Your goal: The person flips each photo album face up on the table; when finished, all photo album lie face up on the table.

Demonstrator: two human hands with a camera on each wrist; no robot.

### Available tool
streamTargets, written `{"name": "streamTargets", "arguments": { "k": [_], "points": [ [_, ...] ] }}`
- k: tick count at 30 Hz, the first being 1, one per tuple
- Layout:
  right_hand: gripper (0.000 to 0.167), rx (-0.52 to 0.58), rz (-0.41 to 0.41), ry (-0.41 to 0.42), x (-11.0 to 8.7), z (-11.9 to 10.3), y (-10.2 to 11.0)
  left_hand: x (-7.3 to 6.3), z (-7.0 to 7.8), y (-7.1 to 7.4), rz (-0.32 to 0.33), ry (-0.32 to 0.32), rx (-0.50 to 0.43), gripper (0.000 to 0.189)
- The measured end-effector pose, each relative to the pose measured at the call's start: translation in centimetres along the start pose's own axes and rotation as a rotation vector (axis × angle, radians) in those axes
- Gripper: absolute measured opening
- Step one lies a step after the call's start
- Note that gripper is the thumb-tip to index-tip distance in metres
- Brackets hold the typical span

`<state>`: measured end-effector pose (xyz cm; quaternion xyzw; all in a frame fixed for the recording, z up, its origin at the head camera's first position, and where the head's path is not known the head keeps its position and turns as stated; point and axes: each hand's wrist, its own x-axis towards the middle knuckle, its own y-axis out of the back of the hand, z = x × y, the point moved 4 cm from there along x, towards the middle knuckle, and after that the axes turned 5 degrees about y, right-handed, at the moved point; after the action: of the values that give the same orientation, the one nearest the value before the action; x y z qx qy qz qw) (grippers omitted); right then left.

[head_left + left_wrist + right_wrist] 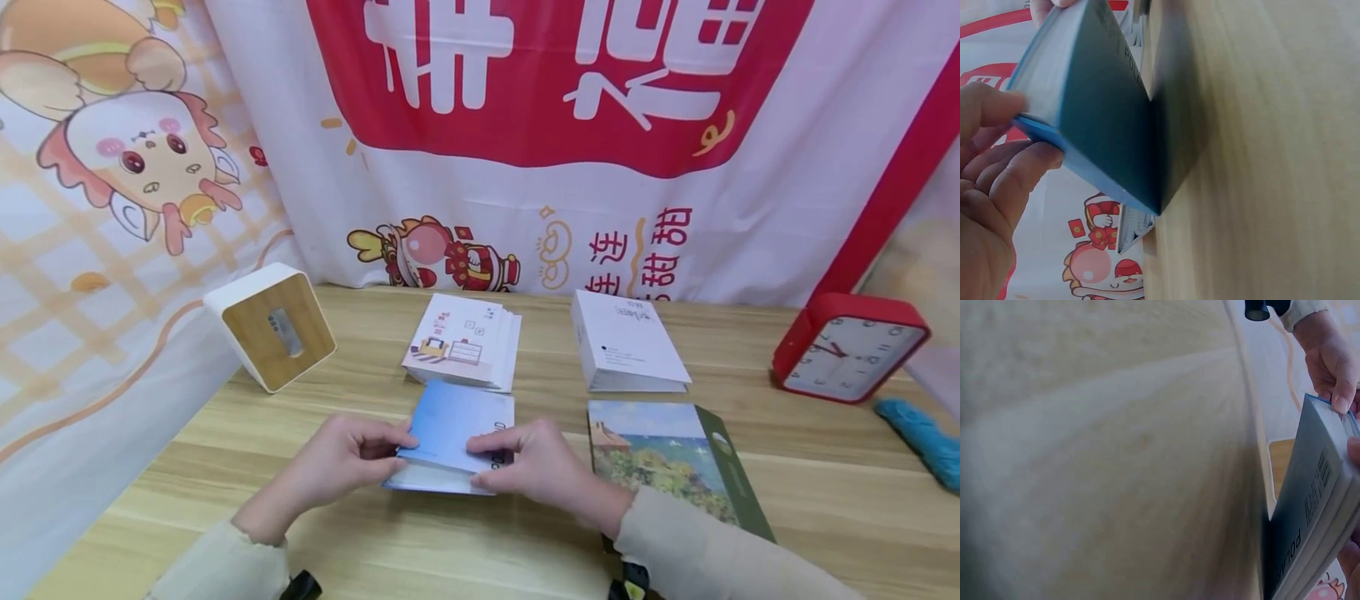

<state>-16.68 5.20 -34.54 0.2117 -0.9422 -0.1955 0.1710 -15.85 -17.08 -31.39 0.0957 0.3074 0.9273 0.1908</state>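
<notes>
Both hands hold a small thick blue album (457, 425), with "POLA" lettering on it, near the middle of the table. My left hand (348, 458) pinches its left edge between thumb and fingers. At its right edge, my right hand (536, 467) grips the cover and pages. In the left wrist view the album (1107, 106) stands tilted, its lower edge at the table, with the left hand (997, 162) at a corner. The right wrist view shows a barcode on the album (1310, 500), the left hand (1332, 365) at its far end, and only part of the right hand (1352, 556).
Behind the album lies a white illustrated album (453, 342); a plain white one (630, 342) is right of it. A landscape-covered book (667, 458) lies near the right forearm. A white-and-wood box (277, 329), a red clock (851, 348) and a teal bundle (918, 442) stand farther out.
</notes>
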Motion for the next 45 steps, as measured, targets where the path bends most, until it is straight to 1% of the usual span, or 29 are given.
{"name": "streamTargets", "arguments": {
  "k": [2,5,9,14,17,22,27,30,33,38,40,41,42,45],
  "points": [
    [0.029,-0.023,-0.012,0.021,0.0,0.1,-0.4,-0.1,-0.2,-0.2,-0.009,0.022,-0.003,0.021],
    [0.030,-0.050,-0.016,0.044,0.1,0.3,-0.9,0.0,-0.6,-0.5,-0.006,0.067,-0.058,0.024],
    [0.033,-0.082,-0.029,0.054,0.0,0.5,-1.4,0.0,-1.2,-1.1,0.015,0.112,-0.116,0.028],
    [0.036,-0.120,-0.041,0.072,-0.2,0.7,-1.9,-0.3,-1.8,-1.6,0.046,0.182,-0.138,0.029],
    [0.038,-0.160,-0.050,0.093,-0.4,0.9,-2.2,-0.5,-2.0,-2.0,0.060,0.209,-0.136,0.029],
    [0.040,-0.220,-0.044,0.144,-0.7,1.3,-2.6,-0.6,-2.1,-2.7,0.083,0.247,-0.072,0.030],
    [0.039,-0.249,-0.038,0.176,-0.8,1.3,-2.5,-0.6,-2.0,-2.9,0.090,0.268,-0.028,0.030],
    [0.038,-0.248,-0.048,0.170,-0.8,1.3,-2.5,-0.7,-1.8,-3.0,0.085,0.274,-0.014,0.031],
    [0.038,-0.240,-0.056,0.155,-0.8,1.4,-2.5,-0.7,-1.8,-3.0,0.082,0.267,-0.001,0.030],
    [0.036,-0.237,-0.070,0.139,-0.9,1.4,-2.4,-0.6,-1.7,-3.1,0.080,0.270,0.017,0.031],
    [0.036,-0.235,-0.081,0.119,-0.9,1.3,-2.4,-0.5,-1.7,-3.1,0.067,0.270,0.043,0.031],
    [0.036,-0.226,-0.086,0.103,-0.9,1.3,-2.3,-0.5,-1.6,-3.1,0.056,0.264,0.061,0.032],
    [0.036,-0.211,-0.092,0.084,-0.9,1.3,-2.2,-0.5,-1.5,-3.1,0.043,0.244,0.091,0.032],
    [0.040,-0.127,-0.095,0.025,-1.0,1.3,-1.8,-0.6,-0.9,-3.0,0.005,0.165,0.193,0.033]
  ]
}}
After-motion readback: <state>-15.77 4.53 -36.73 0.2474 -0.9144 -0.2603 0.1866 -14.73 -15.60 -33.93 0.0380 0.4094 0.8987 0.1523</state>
